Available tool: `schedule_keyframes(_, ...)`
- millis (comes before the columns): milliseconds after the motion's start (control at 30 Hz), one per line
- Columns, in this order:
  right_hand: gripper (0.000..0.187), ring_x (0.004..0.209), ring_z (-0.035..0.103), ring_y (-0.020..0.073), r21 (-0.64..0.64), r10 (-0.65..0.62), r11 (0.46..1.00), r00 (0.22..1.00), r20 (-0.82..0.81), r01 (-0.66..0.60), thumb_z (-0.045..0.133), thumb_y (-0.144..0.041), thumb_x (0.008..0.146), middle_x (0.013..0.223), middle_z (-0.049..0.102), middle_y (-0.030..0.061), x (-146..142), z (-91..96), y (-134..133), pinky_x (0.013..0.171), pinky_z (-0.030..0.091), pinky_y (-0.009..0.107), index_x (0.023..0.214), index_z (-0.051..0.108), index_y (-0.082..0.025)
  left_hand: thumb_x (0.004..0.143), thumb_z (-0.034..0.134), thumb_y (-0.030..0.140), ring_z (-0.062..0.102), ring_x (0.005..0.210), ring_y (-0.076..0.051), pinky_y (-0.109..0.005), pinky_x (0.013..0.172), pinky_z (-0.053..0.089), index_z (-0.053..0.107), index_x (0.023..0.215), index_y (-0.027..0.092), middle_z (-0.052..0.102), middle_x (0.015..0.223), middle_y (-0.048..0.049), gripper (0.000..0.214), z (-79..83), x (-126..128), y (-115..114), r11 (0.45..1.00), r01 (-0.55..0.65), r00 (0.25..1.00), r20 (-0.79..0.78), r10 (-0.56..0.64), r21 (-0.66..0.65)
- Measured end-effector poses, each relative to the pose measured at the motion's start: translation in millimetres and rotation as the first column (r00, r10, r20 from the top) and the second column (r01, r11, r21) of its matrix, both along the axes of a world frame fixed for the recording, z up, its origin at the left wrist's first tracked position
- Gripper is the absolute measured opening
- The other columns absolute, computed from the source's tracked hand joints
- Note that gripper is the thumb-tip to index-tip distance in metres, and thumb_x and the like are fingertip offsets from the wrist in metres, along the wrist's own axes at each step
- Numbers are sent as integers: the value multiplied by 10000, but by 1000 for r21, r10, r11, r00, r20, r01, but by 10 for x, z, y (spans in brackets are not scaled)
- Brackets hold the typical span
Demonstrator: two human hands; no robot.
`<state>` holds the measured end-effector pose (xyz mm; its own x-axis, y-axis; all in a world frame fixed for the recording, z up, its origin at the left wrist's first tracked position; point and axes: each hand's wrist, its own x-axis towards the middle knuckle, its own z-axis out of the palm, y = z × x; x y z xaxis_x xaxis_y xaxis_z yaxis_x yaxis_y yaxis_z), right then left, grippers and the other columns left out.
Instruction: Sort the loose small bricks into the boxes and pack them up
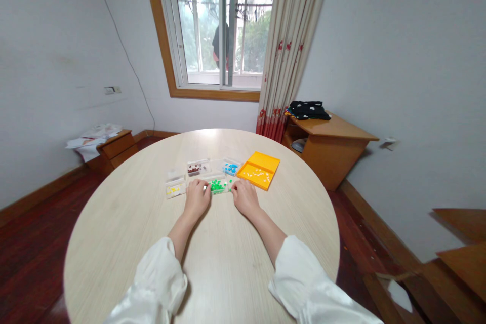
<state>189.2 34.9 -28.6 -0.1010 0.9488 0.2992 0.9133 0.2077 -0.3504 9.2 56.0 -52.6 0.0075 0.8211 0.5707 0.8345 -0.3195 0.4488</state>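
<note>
Both hands rest on a round pale wooden table (114, 243), at either end of a clear box of green pieces (218, 185). My left hand (196, 196) has its fingers curled at the box's left end and pinches a small light piece I cannot make out. My right hand (245, 196) is curled against the right end, touching the box. Around it stand a clear box of yellow pieces (174, 190), one of dark red pieces (195, 167), one of blue pieces (230, 167) and an orange tray (259, 169) with small white pieces.
A wooden cabinet (330, 149) with folded dark cloth (308, 110) stands right of the table beside a curtain (292, 45). A low drawer unit (114, 147) with papers sits at the left wall. A window (224, 25) is behind the table.
</note>
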Motion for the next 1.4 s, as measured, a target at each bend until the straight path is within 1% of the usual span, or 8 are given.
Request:
schedule_keyframes(233,156,951,543,218,-2,-8,1000,1000,-6,8,472,-178,902,988,646,88,-1,-17,11,797,371,319,933,624,-175,824,494,244,554,871,-248,-399,800,441,651,795,186,624,854,-84,170,7,1,-3,1000,-1,1000,16,2,-11)
schedule_keyframes(433,157,965,544,226,-10,-24,1000,1000,-13,24,458,-180,908,1002,644,92,-16,-3,3,808,370,324,937,612,-169,835,507,251,544,858,-231,-377,802,426,640,730,178,609,831,-78,185,23,-4,-4,999,11,999,37,-10,-33)
schedule_keyframes(633,138,961,552,221,-11,-21,1000,995,-98,21,457,-163,898,988,640,86,-18,7,1,827,388,330,918,593,-171,837,517,230,540,850,-231,-372,794,416,639,709,164,608,825,-84,189,56,-6,-5,998,7,999,48,-4,-63)
schedule_keyframes(767,130,904,556,197,54,65,997,965,-256,-53,437,-140,890,950,620,76,-42,-4,4,802,413,303,896,564,-171,812,579,236,545,865,-226,-369,806,408,650,730,183,617,837,-66,121,119,9,-49,999,39,998,56,-38,-21)
schedule_keyframes(900,113,844,547,178,161,223,972,897,-381,-173,437,-141,883,876,596,56,-87,-31,5,783,427,288,854,541,-174,786,649,273,540,916,-220,-378,837,387,686,829,215,632,904,-53,81,186,53,-116,981,188,982,11,-189,39)
schedule_keyframes(967,99,830,541,178,189,264,961,876,-403,-203,453,-143,874,856,587,51,-102,-46,8,776,428,292,831,536,-177,790,655,290,537,926,-216,-381,840,382,694,861,224,633,919,-51,104,200,72,-136,965,256,967,-19,-255,62)
schedule_keyframes(1067,81,812,533,176,198,288,954,863,-414,-223,480,-140,855,837,580,42,-108,-61,12,760,426,297,813,536,-181,807,642,294,536,924,-213,-381,828,381,697,864,227,633,919,-51,104,202,83,-146,945,316,949,-44,-313,91)
schedule_keyframes(1400,89,767,535,156,232,357,932,818,-451,-279,492,-152,850,804,578,25,-115,-62,-2,718,433,275,814,567,-180,830,619,269,535,882,-206,-359,788,385,687,856,213,634,871,-45,92,196,90,-143,927,352,936,-44,-349,130)
